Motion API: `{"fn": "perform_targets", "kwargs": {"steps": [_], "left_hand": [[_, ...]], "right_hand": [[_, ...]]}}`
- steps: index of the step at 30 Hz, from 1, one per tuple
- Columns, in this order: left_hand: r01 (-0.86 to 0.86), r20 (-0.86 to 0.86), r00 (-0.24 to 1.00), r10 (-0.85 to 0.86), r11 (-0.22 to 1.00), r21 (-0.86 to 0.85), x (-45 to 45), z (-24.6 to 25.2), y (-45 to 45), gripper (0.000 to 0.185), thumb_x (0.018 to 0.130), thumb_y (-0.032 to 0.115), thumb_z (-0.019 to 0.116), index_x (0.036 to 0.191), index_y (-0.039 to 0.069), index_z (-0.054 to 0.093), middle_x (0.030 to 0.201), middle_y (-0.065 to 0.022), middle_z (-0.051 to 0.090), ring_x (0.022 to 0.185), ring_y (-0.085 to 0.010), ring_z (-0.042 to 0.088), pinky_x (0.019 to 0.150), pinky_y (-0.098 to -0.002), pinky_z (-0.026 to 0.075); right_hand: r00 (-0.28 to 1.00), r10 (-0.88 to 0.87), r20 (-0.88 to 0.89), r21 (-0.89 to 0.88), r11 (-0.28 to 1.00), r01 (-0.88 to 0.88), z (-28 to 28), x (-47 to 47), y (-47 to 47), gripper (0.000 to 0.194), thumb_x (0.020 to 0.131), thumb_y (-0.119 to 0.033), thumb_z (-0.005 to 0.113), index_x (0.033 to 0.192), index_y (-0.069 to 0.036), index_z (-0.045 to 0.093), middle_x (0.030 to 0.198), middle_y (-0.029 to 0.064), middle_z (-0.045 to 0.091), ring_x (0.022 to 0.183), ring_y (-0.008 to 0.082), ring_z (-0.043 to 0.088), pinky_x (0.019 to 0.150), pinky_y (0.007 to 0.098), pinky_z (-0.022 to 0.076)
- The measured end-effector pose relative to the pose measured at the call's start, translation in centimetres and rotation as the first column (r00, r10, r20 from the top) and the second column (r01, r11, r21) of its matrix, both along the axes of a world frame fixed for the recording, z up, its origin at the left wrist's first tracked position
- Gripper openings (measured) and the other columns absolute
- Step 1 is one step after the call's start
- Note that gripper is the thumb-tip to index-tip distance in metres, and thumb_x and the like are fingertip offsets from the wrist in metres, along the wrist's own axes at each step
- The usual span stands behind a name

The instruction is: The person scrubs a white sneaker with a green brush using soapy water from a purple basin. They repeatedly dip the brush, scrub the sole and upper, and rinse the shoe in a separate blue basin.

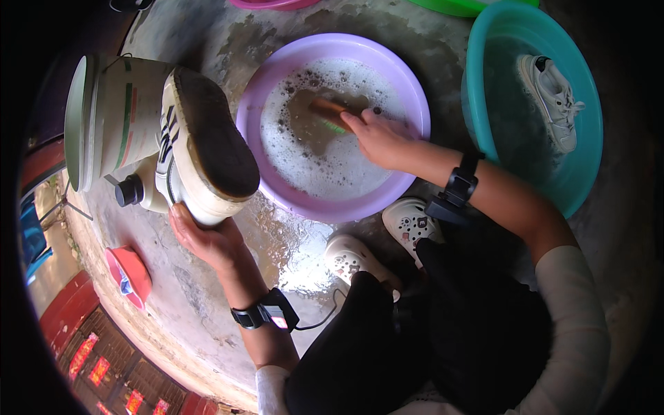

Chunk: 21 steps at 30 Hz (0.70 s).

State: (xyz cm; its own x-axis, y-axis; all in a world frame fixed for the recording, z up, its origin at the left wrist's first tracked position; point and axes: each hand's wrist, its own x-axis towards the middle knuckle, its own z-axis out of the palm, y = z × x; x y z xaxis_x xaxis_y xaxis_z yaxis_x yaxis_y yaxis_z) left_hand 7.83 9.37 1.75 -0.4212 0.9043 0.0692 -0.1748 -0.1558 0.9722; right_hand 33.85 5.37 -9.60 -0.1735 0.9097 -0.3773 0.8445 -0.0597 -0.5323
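My left hand [207, 239] grips a white sneaker [205, 145] by its heel, its brown-grey sole turned up and black marks showing on the side. It is held to the left of a purple plastic basin [332, 207], which contains murky, sudsy water [311, 174]. Over that water my right hand [381, 137] holds a scrubbing brush [331, 111] with a brown back and green bristles. The bristles are partly hidden, and I cannot tell whether they touch the water.
At the right, a teal basin [480, 88] holds water and another white sneaker [552, 104]. A pale bucket [119, 114] and a black-capped bottle [129, 191] are at the left, near a small red container [129, 275]. The concrete floor [192, 311] is wet around the purple basin.
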Motion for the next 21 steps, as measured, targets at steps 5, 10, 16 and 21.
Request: {"fn": "perform_targets", "kwargs": {"steps": [5, 10, 16, 21], "left_hand": [[0.046, 0.026, 0.999, -0.047, 0.998, 0.037, 0.3, 0.0, -0.4, 0.036, 0.09, 0.026, 0.05, 0.114, -0.001, 0.046, 0.108, -0.0138, 0.053, 0.102, -0.0246, 0.053, 0.092, -0.0398, 0.042], [0.078, 0.066, 0.995, -0.076, 0.997, -0.025, 0.9, -0.2, 0.0, 0.037, 0.09, 0.026, 0.05, 0.114, -0.002, 0.047, 0.111, -0.0148, 0.053, 0.104, -0.0253, 0.053, 0.093, -0.0385, 0.041], [0.066, 0.086, 0.995, -0.059, 0.995, -0.081, 1.8, 0.1, -1.0, 0.04, 0.091, 0.027, 0.048, 0.116, -0.004, 0.047, 0.114, -0.016, 0.052, 0.105, -0.0253, 0.053, 0.093, -0.0384, 0.041], [0.104, -0.052, 0.993, -0.105, 0.994, -0.036, 1.4, 1.3, -2.1, 0.037, 0.089, 0.025, 0.049, 0.112, -0.004, 0.049, 0.104, -0.0147, 0.056, 0.098, -0.0243, 0.055, 0.089, -0.0358, 0.044]], "right_hand": [[0.935, -0.066, -0.348, -0.159, 0.987, 0.01, 1.6, 0.1, -0.7, 0.054, 0.083, -0.01, 0.053, 0.135, -0.011, 0.038, 0.11, 0.0166, 0.055, 0.092, 0.0292, 0.06, 0.078, 0.0374, 0.0481], [0.551, 0.129, -0.824, 0.281, 0.938, 0.201, 5.9, -1.1, -3.7, 0.046, 0.094, -0.017, 0.047, 0.138, -0.01, 0.037, 0.115, 0.0157, 0.057, 0.103, 0.0236, 0.059, 0.087, 0.0305, 0.0458], [0.493, 0.195, -0.848, 0.296, 0.946, 0.135, 5.9, -4.2, -3.1, 0.044, 0.092, -0.006, 0.046, 0.135, 0.0, 0.037, 0.128, 0.0186, 0.05, 0.113, 0.027, 0.053, 0.095, 0.0324, 0.041], [0.458, -0.096, -0.884, 0.02, 0.97, 0.241, 5.4, -3.3, -1.2, 0.044, 0.095, -0.012, 0.044, 0.136, 0.0, 0.035, 0.134, 0.0144, 0.046, 0.118, 0.019, 0.049, 0.097, 0.0287, 0.0383]]}}
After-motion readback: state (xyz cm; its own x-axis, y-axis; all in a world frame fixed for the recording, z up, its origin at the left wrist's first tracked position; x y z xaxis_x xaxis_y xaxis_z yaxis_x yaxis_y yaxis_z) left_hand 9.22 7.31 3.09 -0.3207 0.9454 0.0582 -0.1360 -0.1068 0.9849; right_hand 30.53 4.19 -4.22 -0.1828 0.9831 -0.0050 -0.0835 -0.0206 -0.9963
